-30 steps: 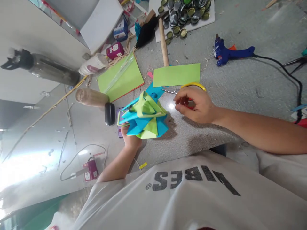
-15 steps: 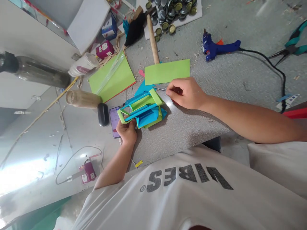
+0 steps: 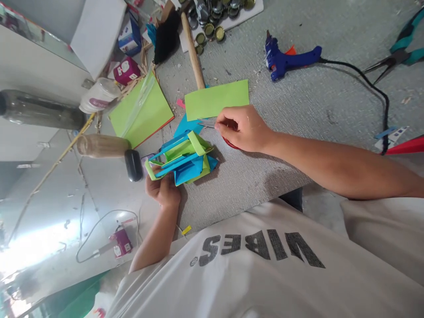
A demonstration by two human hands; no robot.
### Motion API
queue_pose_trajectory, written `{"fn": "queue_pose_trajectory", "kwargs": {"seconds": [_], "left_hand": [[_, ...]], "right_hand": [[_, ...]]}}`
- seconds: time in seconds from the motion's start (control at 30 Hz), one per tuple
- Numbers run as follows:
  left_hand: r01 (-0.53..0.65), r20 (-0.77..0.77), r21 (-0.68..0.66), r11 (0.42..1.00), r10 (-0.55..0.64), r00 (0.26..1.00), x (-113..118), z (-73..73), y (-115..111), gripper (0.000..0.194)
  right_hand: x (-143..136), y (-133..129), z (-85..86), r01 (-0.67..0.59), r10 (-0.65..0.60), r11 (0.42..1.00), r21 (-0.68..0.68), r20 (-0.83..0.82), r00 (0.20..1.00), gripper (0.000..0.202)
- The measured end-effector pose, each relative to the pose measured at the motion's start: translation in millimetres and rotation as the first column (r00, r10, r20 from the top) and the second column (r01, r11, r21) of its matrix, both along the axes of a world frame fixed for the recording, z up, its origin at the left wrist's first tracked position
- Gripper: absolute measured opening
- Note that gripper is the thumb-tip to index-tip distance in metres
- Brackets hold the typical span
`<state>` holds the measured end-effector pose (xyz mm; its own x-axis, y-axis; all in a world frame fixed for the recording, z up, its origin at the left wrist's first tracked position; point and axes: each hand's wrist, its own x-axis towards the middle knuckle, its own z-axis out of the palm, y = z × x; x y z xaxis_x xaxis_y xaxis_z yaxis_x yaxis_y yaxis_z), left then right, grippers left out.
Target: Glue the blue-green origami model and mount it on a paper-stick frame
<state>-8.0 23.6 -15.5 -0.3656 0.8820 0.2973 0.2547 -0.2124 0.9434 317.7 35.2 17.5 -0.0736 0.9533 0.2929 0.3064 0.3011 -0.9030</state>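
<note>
1. Your right hand (image 3: pixel 243 130) is curled over the scissors (image 3: pixel 212 124); fingers pinch near the handle, and the blade tips poke out to the left, just under the green sheet (image 3: pixel 217 99).
2. Your left hand (image 3: pixel 162 187) grasps the paper model (image 3: pixel 183 157) from below; its blue and green folds sit tilted just above the mat edge, close beside the scissors.
3. A phone (image 3: pixel 147 158) lies partly hidden under the model; a black oval case (image 3: pixel 133 165) sits just beside it.
4. The grey mat (image 3: pixel 298 115) is rough-textured and littered with scraps; a blue glue gun (image 3: pixel 288 57) lies on it with its black cord trailing right; pliers (image 3: pixel 402 46) lie at the far right edge.
5. Bottle caps (image 3: pixel 212 17) are heaped at the top; a wooden handle (image 3: pixel 192 57) runs down from them.
6. Left of the mat, a green pad (image 3: pixel 141 112), a bottle (image 3: pixel 43 110) and a wooden cylinder (image 3: pixel 101 145) lie on pale, glossy floor that catches bright light.
</note>
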Motion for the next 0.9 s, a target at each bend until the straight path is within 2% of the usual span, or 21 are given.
{"fn": "queue_pose_trajectory", "kwargs": {"seconds": [0.17, 0.33, 0.4, 0.47, 0.5, 0.53, 0.57, 0.6, 0.67, 0.7, 0.73, 0.77, 0.83, 0.9], "left_hand": [[-0.007, 0.033, 0.108, 0.994, 0.004, 0.999, 2.8, 8.9, -0.1, 0.037], [-0.031, 0.032, 0.249, 0.968, 0.023, 0.999, 2.9, 12.6, -5.7, 0.036], [-0.075, 0.032, 0.363, 0.929, 0.068, 0.997, -0.6, 17.7, -6.5, 0.037], [-0.067, -0.043, 0.555, 0.829, 0.108, 0.993, -6.5, 30.0, -7.5, 0.036], [0.007, -0.144, 0.695, 0.719, 0.129, 0.981, -9.4, 39.5, -9.1, 0.031], [0.185, -0.34, 0.745, 0.641, 0.128, 0.932, -11.3, 51.2, -12.1, 0.022], [0.314, -0.451, 0.757, 0.573, 0.109, 0.886, -11.5, 64.6, -16.7, 0.013], [0.484, -0.597, 0.685, 0.544, 0.04, 0.801, -9.1, 79.2, -22.7, 0.01], [0.648, -0.752, 0.516, 0.559, -0.065, 0.655, 4.1, 108.1, -36.8, 0.017], [0.69, -0.769, 0.505, 0.518, -0.092, 0.632, 14.4, 120.8, -43.6, 0.018], [0.71, -0.797, 0.434, 0.554, -0.131, 0.589, 26.3, 131.2, -49.2, 0.018], [0.715, -0.797, 0.433, 0.549, -0.137, 0.588, 38.7, 139.0, -53.4, 0.013], [0.736, -0.815, 0.395, 0.55, -0.161, 0.557, 61.2, 146.2, -56.6, 0.014], [0.772, -0.818, 0.376, 0.512, -0.209, 0.536, 76.5, 144.0, -54.8, 0.012]], "right_hand": [[-1.5, -3.6, 3.2, 0.006, -0.006, 0.999, 0.035, -0.01, 1.0, 0.023], [-3.8, -10.9, 12.3, -0.023, 0.025, 0.994, 0.105, -0.022, 0.999, 0.029], [-5.3, -15.6, 20.9, -0.019, 0.024, 0.99, 0.143, -0.031, 0.999, 0.03], [-7.5, -22.6, 33.6, -0.014, 0.017, 0.987, 0.16, -0.018, 1.0, 0.029], [-9.0, -27.3, 41.4, -0.021, 0.02, 0.988, 0.154, 0.005, 1.0, 0.027], [-10.9, -32.8, 49.8, -0.04, 0.035, 0.989, 0.141, 0.043, 0.998, 0.025], [-13.3, -38.9, 58.7, -0.074, 0.063, 0.99, 0.122, 0.092, 0.994, 0.023], [-16.1, -45.6, 67.5, -0.119, 0.104, 0.988, 0.1, 0.148, 0.983, 0.022], [-23.2, -59.9, 83.8, -0.216, 0.201, 0.976, 0.027, 0.27, 0.942, 0.019], [-27.3, -67.0, 90.8, -0.257, 0.252, 0.966, -0.03, 0.332, 0.909, 0.017], [-31.6, -73.8, 96.7, -0.294, 0.309, 0.951, -0.099, 0.389, 0.868, 0.016], [-35.7, -80.2, 101.6, -0.32, 0.365, 0.931, -0.175, 0.438, 0.821, 0.015], [-43.1, -91.0, 108.6, -0.343, 0.463, 0.885, -0.316, 0.503, 0.73, 0.017], [-48.2, -98.5, 113.2, -0.318, 0.5, 0.858, -0.402, 0.518, 0.694, 0.02]]}}
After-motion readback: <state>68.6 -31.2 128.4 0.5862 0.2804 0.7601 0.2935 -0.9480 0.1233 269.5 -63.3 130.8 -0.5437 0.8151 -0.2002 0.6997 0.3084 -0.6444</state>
